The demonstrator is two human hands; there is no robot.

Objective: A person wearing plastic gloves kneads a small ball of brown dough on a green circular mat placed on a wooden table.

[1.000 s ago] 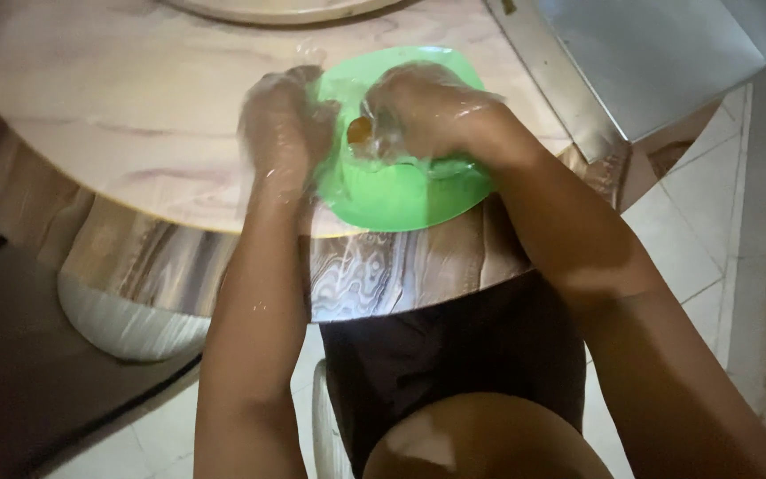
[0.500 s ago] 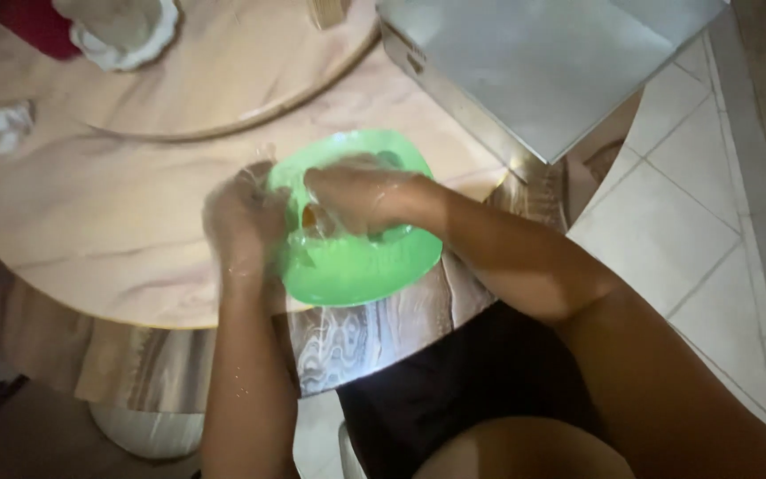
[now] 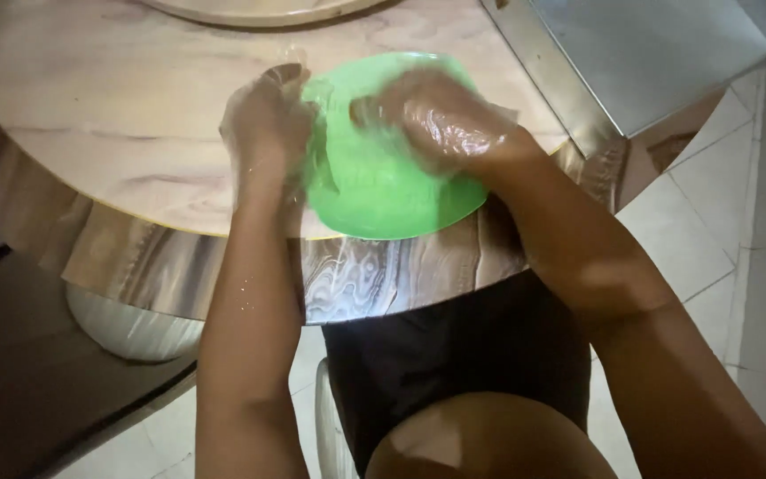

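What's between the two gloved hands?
In the head view, only the green bowl: the left hand grips its rim, the right hand reaches inside.

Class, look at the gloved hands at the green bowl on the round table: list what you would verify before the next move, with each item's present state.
1. Left hand gloved and on the green bowl's rim: ok.
2. Right hand gloved, reaching inside the bowl: ok.
3. Bowl fully on the table: not ok, it sits at the near edge.
4. Bowl's contents: cannot tell, hidden by the hands.
5. Metal tray apart from the bowl: ok.
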